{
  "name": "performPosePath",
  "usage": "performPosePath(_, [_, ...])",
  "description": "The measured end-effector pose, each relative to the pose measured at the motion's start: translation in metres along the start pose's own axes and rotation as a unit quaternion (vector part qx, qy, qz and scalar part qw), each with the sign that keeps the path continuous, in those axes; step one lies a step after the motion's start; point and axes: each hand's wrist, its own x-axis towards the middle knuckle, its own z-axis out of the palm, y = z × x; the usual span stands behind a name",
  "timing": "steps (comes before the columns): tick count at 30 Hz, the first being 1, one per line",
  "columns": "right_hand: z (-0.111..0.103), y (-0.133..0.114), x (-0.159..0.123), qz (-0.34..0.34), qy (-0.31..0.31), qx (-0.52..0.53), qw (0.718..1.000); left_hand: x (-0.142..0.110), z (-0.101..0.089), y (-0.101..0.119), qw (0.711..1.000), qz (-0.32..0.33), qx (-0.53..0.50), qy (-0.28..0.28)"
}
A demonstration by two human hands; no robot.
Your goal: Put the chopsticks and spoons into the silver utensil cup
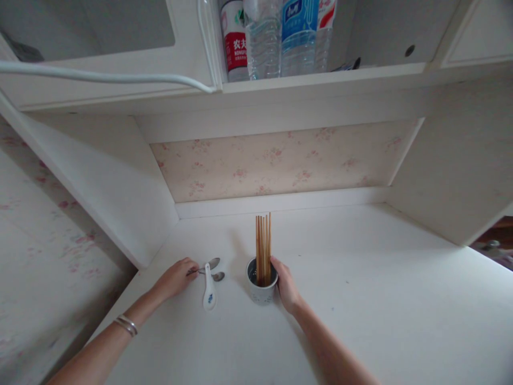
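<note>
A small white cup (262,291) stands on the white desk (360,278) with several wooden chopsticks (263,248) upright in it. My right hand (286,286) rests against the cup's right side, fingers curled at its rim. To the left lie two metal spoons (214,269) and a white ceramic spoon (209,295). My left hand (176,277) is closed in a pinch on the handle of a metal spoon. A bracelet is on my left wrist.
A floral wall panel (280,163) backs the desk, with white side panels left and right. The shelf above holds water bottles (280,37). A white cable (100,76) runs across the upper left.
</note>
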Motion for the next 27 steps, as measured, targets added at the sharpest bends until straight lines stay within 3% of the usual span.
performPosePath(9, [-0.001,-0.002,0.0,-0.009,-0.008,-0.006,1.0,0.012,-0.009,-0.008,0.997,-0.045,-0.056,-0.001])
performPosePath(12, [-0.001,-0.002,0.0,-0.014,-0.007,-0.012,1.0,0.016,-0.024,-0.013,0.995,-0.053,-0.077,0.022])
performPosePath(14, [-0.001,-0.003,0.0,-0.017,-0.008,-0.017,1.0,0.017,-0.041,-0.007,0.99,-0.069,-0.105,0.07])
performPosePath(17, [-0.001,-0.003,0.0,-0.015,-0.007,-0.025,1.0,0.015,-0.072,0.023,0.952,-0.117,-0.222,0.176])
performPosePath(21, [0.0,-0.002,-0.001,-0.009,0.001,-0.022,1.0,0.006,-0.096,0.091,0.883,-0.068,-0.408,0.222])
performPosePath(24, [0.001,-0.002,-0.001,-0.006,0.003,-0.01,1.0,0.0,-0.089,0.14,0.848,-0.021,-0.494,0.192])
performPosePath(27, [0.002,-0.002,-0.001,-0.005,0.005,-0.01,1.0,0.0,-0.067,0.174,0.834,-0.004,-0.533,0.143])
